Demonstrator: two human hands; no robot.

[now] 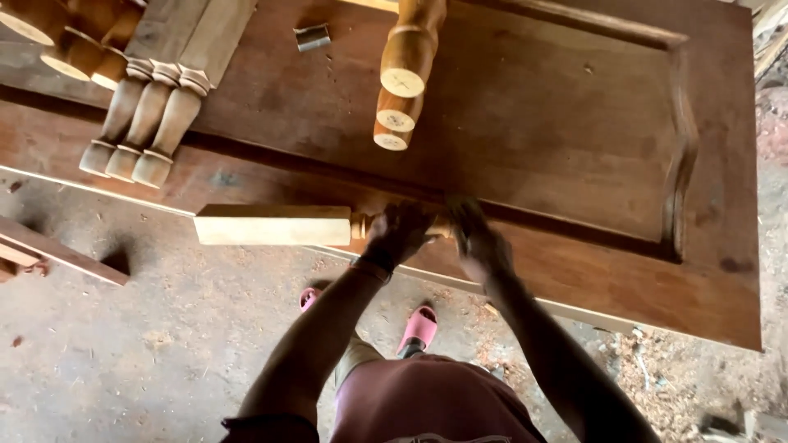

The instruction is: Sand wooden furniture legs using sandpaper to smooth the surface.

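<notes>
A turned wooden leg (275, 225) with a pale square end lies across the near edge of a dark brown wooden panel (574, 148), its square part jutting out to the left. My left hand (400, 233) is wrapped around the round turned section. My right hand (476, 238) presses on the same section just to the right, with a dark scrap, perhaps sandpaper, under the fingers; I cannot tell what it is.
Three turned legs (135, 135) lie side by side at the upper left of the panel. Another group of legs (402, 82) points toward me at top centre. A small metal piece (312, 37) sits between them. A wood strip (66, 256) lies on the dusty floor at left.
</notes>
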